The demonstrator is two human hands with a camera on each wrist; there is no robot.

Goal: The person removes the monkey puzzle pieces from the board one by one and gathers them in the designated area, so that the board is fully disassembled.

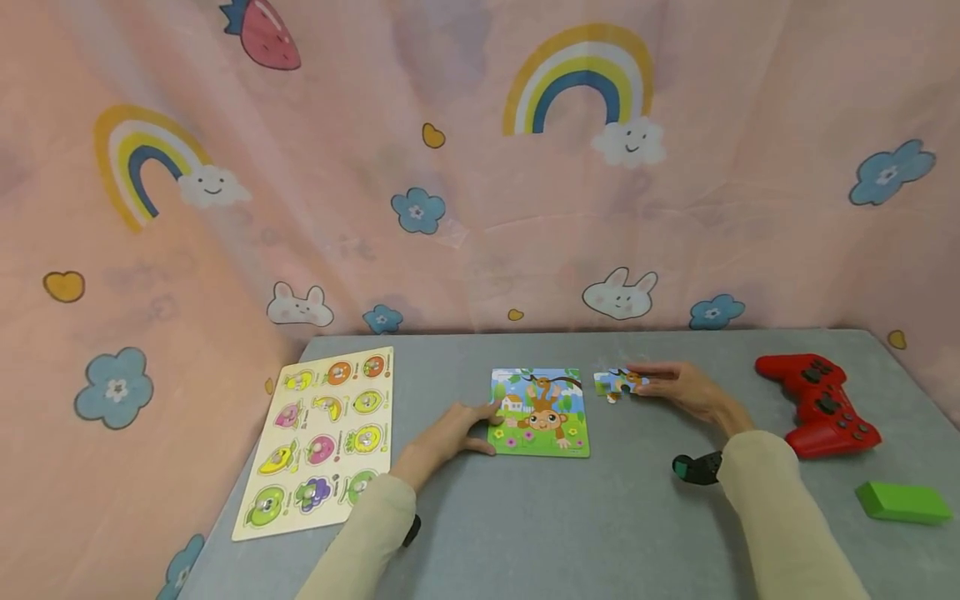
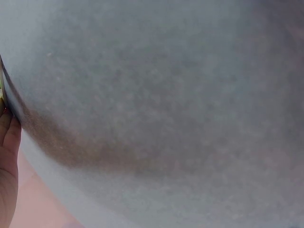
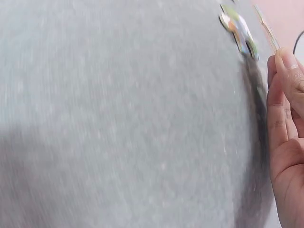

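A monkey jigsaw puzzle lies in the middle of the table. My left hand rests at its left edge, fingertips touching the border and thumb spread below. In the left wrist view only some fingers show at the left margin. To the right of the puzzle, my right hand pinches a puzzle piece between thumb and fingers, tilted up off the table. Loose puzzle pieces lie beside that hand, on its left; the right wrist view shows them too, blurred.
A wooden fruit peg board lies at the left, partly behind the left sleeve. On the right are a red game controller and a green block. A patterned pink curtain hangs behind the grey table.
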